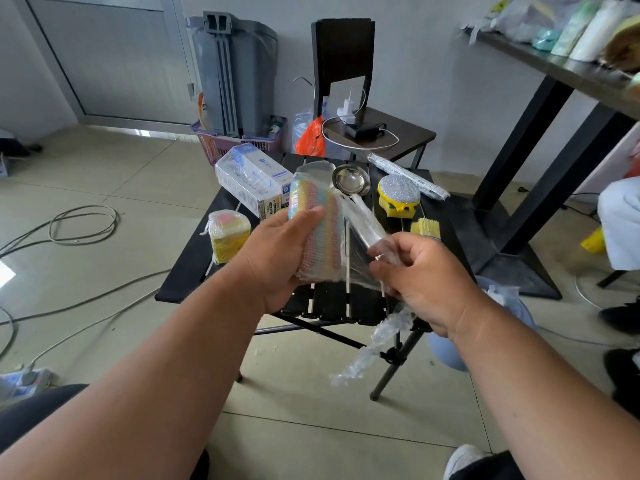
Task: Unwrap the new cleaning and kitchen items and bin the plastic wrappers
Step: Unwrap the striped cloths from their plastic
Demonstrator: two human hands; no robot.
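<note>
Black slatted counter (pixel 194 271) on tiled floor (pixel 104 174); left hand (pixel 277 251) grips pastel cloth pack (pixel 318 216), right hand (pixel 426 282) fingers pinch its plastic wrapper (pixel 360 251).

A pastel rainbow-striped stack of cloths (pixel 313 230), upright and partly wrapped, is held above the table. Clear plastic wrap (pixel 360 244) stretches off it toward 4 o'clock, and a crumpled strip (pixel 377 344) hangs down toward 6 o'clock.

Tiled floor (pixel 104 174), pale wall (pixel 433 64), dark chair (pixel 341 57), perhaps door (pixel 114 60) left.
</note>
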